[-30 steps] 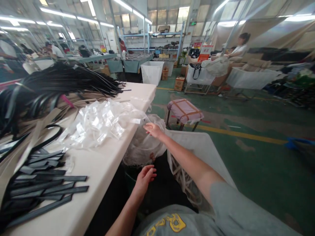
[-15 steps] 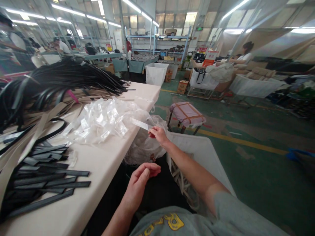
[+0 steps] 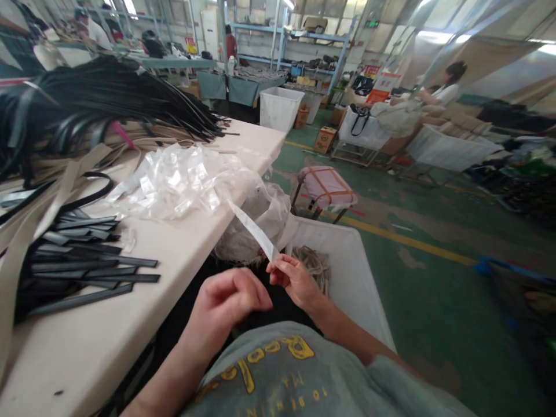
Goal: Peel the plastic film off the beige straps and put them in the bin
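Observation:
My right hand (image 3: 297, 279) pinches the near end of a translucent white plastic strip (image 3: 254, 230). The strip slants up and left to the table's edge, beside a heap of clear plastic strips (image 3: 174, 182). Close by on the left, my left hand (image 3: 232, 298) is closed, its fingers curled down in front of my shirt. It is apart from the strip, and whether anything lies inside its fingers is hidden. Below the table edge hangs a clear plastic bag (image 3: 260, 214), just beyond my hands.
On the pale table (image 3: 143, 336) lie short black strips (image 3: 87, 269), long black straps (image 3: 130, 98) and beige straps (image 3: 47, 214). A white bin (image 3: 354, 272) with beige strips stands to my right. Beyond it is a padded stool (image 3: 326, 186). Co-workers sit farther off.
My right hand has drawn back toward me and down, pulling the strip longer from the heap's side. My left hand has moved left and its fingers curl more. The view has tilted downward.

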`<state>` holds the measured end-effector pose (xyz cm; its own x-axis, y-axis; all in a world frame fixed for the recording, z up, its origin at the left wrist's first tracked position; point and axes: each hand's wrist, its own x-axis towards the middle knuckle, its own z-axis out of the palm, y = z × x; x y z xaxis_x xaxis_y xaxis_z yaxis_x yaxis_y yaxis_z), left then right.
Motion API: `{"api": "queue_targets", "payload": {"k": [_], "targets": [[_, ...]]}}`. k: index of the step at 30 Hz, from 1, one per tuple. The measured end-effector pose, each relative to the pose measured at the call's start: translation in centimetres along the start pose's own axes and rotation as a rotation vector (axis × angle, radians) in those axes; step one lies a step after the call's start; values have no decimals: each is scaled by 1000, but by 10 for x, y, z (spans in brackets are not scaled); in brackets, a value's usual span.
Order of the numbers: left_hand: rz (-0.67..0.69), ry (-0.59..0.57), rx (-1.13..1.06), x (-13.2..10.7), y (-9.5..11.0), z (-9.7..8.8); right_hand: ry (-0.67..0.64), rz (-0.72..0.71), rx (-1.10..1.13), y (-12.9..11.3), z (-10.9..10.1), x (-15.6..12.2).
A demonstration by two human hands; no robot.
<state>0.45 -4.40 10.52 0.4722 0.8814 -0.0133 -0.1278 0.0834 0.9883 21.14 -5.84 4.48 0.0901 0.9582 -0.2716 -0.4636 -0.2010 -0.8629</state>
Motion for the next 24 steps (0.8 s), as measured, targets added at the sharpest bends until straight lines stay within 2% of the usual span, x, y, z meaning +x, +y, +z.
{"api": "queue_targets", "payload": {"k": [3, 6, 8, 12, 15, 19, 22, 24], "targets": [[-213, 89, -156, 27, -40, 13, -39, 2, -36, 7, 1, -17], [-416, -61, -339, 32, -83, 22, -63, 13, -125, 21, 0, -25], [-437, -107, -388, 29, -99, 27, -68, 16, -174, 30, -1, -26], [-327, -19, -371, 28, -101, 33, -26, -34, -305, 37, -4, -28], [-264, -10, -360, 30, -96, 30, -1, -62, -427, 34, -9, -25], [-259, 43, -399, 37, -98, 23, -90, -117, -677, 19, -16, -10], [-309, 187, -546, 49, -104, 15, -27, -269, -818, -2, -6, 13], [-358, 259, -626, 59, -107, 11, 37, -443, -847, -19, 16, 35]]}}
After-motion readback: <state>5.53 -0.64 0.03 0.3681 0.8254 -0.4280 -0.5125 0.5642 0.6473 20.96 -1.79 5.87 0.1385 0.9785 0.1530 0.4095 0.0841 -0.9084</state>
